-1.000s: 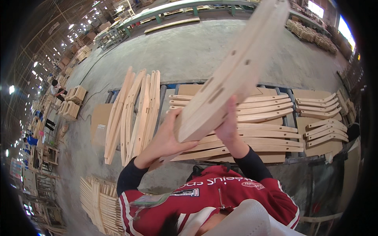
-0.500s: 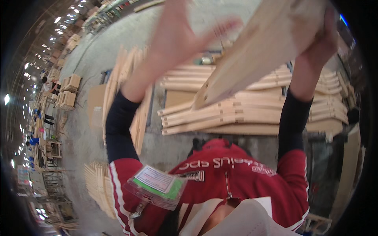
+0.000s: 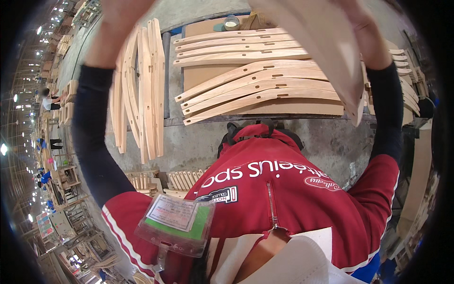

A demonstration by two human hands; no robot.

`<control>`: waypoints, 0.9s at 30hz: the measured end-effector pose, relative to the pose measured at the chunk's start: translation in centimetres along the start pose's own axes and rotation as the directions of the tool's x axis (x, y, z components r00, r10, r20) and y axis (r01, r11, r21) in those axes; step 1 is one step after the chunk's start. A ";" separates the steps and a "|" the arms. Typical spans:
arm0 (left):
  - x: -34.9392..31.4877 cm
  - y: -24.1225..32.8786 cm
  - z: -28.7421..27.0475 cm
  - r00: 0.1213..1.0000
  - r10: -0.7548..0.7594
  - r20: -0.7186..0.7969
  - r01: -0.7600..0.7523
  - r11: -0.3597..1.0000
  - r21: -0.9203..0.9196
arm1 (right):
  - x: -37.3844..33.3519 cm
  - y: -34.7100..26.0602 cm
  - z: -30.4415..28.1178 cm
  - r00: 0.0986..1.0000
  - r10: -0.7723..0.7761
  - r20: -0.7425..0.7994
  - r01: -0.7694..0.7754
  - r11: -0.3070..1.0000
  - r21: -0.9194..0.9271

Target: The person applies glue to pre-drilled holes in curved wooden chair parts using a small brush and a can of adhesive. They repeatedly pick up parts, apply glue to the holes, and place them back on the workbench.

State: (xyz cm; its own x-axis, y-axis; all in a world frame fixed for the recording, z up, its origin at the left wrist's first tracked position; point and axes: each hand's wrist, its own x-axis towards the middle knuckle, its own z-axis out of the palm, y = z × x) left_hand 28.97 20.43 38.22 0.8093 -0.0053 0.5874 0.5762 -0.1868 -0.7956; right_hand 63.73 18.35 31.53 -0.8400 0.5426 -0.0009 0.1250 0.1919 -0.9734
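Observation:
Raised high on the right, my right hand grips a pale curved wooden piece, which slants down toward me, its near end close to my right sleeve. The fingers lie partly behind the wood and past the top edge. My left hand is lifted at the upper left; its fingers are cut off by the picture's edge, apart from the held piece as far as shows. Beneath, several curved wooden slats with slots lie in rows on a cardboard-covered table. More long slats lie to the left.
A small round container stands at the table's far edge. Stacked wooden parts sit low at the left, near my side. Another person stands among wood stacks far left. Further slats lie at the right.
My left hand has moved left and up, away from the held piece. The wooden piece has swung to a steeper slant with its near end further right, still in my right hand.

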 end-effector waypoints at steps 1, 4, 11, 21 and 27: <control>-2.5 2.3 0.4 1.000 0.008 0.011 -0.008 1.000 -0.027 | 0.6 1.2 0.3 0.996 0.087 0.029 -0.088 0.996 0.006; -7.8 10.6 -0.7 0.976 -0.098 0.193 0.152 0.945 -0.290 | 1.3 6.4 0.3 0.948 0.306 0.087 -0.310 0.949 0.050; -14.9 26.6 -3.5 0.613 -0.246 0.751 0.699 0.613 -0.369 | 5.9 20.1 2.0 0.814 0.575 0.080 -0.578 0.816 0.013; -18.3 37.0 1.4 0.286 -0.114 0.951 0.864 0.461 -0.205 | 4.7 35.7 -2.2 0.785 0.528 -0.323 -0.619 0.654 -0.436; -21.1 37.9 2.4 0.194 -0.050 0.980 0.923 0.347 -0.165 | -0.9 35.7 3.5 0.902 0.191 -0.387 -0.430 0.312 -0.847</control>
State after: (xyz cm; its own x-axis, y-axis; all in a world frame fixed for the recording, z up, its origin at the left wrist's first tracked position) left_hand 33.98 15.76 -4.72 0.2393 0.9709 0.0088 0.9283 -0.2314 0.2910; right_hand 67.09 21.88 -3.99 -0.5293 0.8427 -0.0982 0.8474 0.5196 -0.1091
